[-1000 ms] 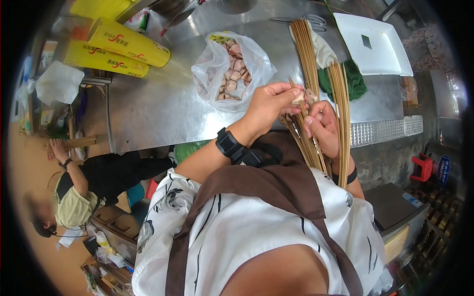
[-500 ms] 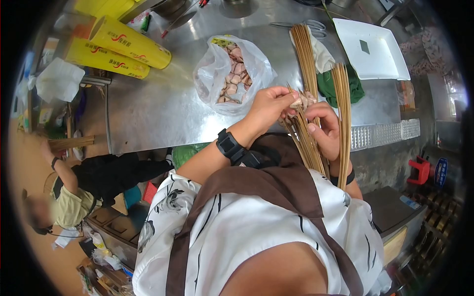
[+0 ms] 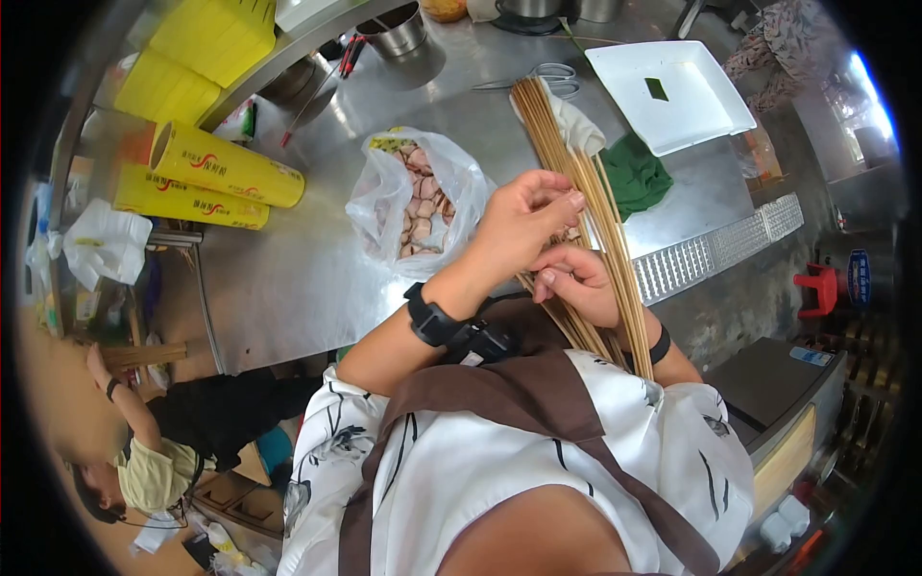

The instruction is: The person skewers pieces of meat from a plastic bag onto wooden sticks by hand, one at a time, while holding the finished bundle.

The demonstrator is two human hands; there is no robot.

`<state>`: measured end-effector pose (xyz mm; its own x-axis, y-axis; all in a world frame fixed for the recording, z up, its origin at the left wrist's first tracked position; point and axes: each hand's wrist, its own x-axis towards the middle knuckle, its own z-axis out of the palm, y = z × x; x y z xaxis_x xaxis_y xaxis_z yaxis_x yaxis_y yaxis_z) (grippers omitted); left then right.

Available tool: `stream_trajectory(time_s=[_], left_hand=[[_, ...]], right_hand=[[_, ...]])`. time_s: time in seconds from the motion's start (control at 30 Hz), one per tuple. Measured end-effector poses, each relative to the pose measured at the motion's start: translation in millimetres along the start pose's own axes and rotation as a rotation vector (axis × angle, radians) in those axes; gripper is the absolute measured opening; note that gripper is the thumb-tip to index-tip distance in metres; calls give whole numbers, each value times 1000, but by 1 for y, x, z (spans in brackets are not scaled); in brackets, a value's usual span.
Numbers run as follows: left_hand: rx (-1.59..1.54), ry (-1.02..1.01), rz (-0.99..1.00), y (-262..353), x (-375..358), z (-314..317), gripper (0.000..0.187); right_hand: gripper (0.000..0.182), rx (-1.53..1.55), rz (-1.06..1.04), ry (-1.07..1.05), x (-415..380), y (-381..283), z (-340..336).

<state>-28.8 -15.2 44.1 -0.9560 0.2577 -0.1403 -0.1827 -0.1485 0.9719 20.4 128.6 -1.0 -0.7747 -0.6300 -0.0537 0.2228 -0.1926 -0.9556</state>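
My left hand [image 3: 526, 223], with a black watch on its wrist, is pinched above the sticks; what its fingertips hold is too small to tell. Just below it, my right hand [image 3: 581, 286] is curled round thin wooden skewers [image 3: 569, 324], whose upper ends are hidden by my fingers. A long skewer bundle [image 3: 617, 252] runs past my right hand toward my chest, and another bundle [image 3: 540, 120] lies farther up the table. Left of my hands, an open plastic bag [image 3: 370, 206] holds many pinkish meat slices [image 3: 420, 197].
Yellow rolls [image 3: 226, 173] lie at the left of the metal table [image 3: 279, 288]. A white tray [image 3: 711, 115], green cloth [image 3: 634, 178], pale cloth [image 3: 574, 120] and scissors [image 3: 552, 82] are at the upper right. A co-worker [image 3: 158, 470] is at the lower left.
The view has shifted, so the bag and tray appear displaced. My left hand has risen off the meat pieces that showed between my hands; these are now mostly hidden.
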Motion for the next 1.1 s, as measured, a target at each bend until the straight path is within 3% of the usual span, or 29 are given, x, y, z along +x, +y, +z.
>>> stream_trajectory(time_s=[0.03, 0.2, 0.3, 0.5, 0.6, 0.7, 0.9, 0.97, 1.03, 1.1], left_hand=[[-51, -33, -66, 1, 4, 5, 21], [-83, 59, -27, 6, 5, 10, 15], [-26, 115, -88, 10, 2, 7, 15], [152, 129, -2, 13, -2, 2, 17], [-98, 92, -23, 11, -12, -8, 15], [-193, 34, -8, -14, -13, -27, 13], [-267, -46, -12, -39, -18, -55, 15], [66, 130, 65, -59, -19, -84, 13], [935, 360, 135, -86, -28, -126, 11], [1186, 331, 104, -107, -43, -158, 14]], right_hand=[[18, -4, -7, 4, 1, -2, 0], [18, -19, -4, 3, 1, 0, -1], [17, -19, -10, 21, 1, 2, 0], [19, -134, 57, 47, 4, -8, 0], [30, -123, -44, 203, 4, -20, 5], [36, 192, -30, 223, 1, -17, 1], [30, -15, 47, 132, 7, -17, -1], [37, -22, -37, 145, 8, -18, 0], [39, 0, -29, 175, 6, -17, 0], [41, 21, -16, 208, 3, -17, 0]])
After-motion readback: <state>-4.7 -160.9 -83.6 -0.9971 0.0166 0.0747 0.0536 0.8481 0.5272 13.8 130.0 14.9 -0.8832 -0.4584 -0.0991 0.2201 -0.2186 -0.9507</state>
